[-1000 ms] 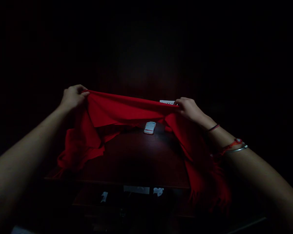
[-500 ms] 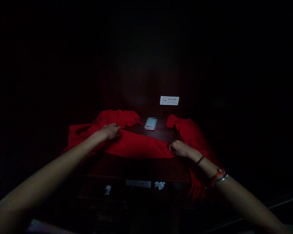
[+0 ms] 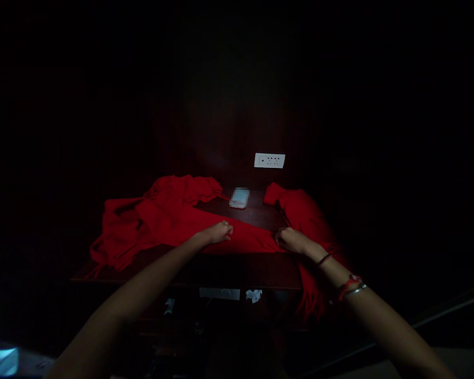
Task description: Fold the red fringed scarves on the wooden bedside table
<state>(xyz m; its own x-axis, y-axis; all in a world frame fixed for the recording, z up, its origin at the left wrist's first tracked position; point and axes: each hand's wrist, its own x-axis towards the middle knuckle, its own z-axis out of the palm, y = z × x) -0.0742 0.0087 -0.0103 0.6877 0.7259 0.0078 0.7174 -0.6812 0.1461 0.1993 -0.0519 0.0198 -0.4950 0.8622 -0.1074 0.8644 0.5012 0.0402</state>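
Observation:
A red fringed scarf (image 3: 253, 238) stretches across the dark wooden table (image 3: 253, 268), bunched in loose folds at the left. My left hand (image 3: 218, 232) rests on the middle of the strip with its fingers curled in against the fabric. At the strip's right end, my right hand (image 3: 293, 240) pinches the cloth, its fingers closed. More red cloth (image 3: 306, 210) lies just beyond my right hand, and its fringe hangs over the table's right side. Whether this is one piece with the strip, I cannot tell.
A pale, blurred phone-like object (image 3: 239, 198) lies on the table behind the strip. A white socket panel (image 3: 269, 160) is on the wall. Scraps of white paper (image 3: 254, 296) show beneath the tabletop. The surroundings are very dark.
My left hand has moved right along the strip from the left folds, its fingers now curled. My right hand stays at the right end. The view has shifted slightly.

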